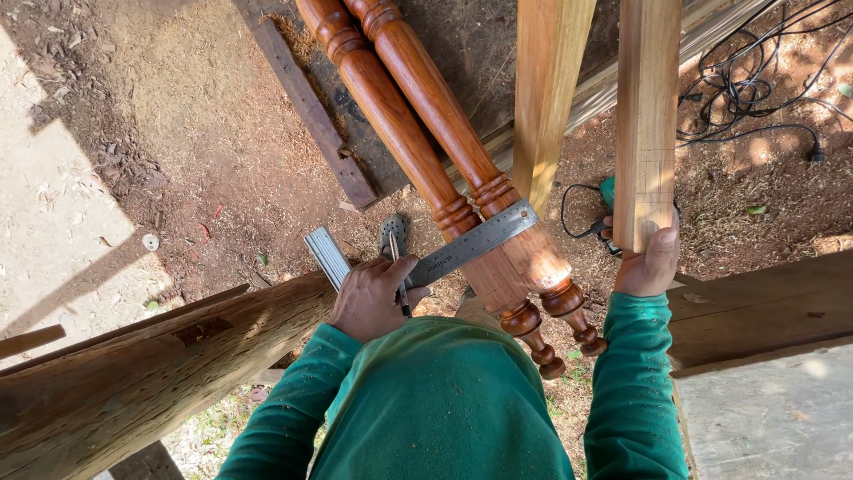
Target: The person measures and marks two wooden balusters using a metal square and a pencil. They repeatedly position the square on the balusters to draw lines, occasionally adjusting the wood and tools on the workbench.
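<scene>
Two turned wooden legs (418, 133) lie side by side, a steel square (471, 242) laid across their square blocks. The left hand (373, 298) grips the square and a pencil (400, 280): marking in progress. The right hand (649, 262) clasps a squared post (647, 116). A second post (546, 89), cables (755, 80) and a rough beam (151, 373) crowd the sawdust-covered ground.
</scene>
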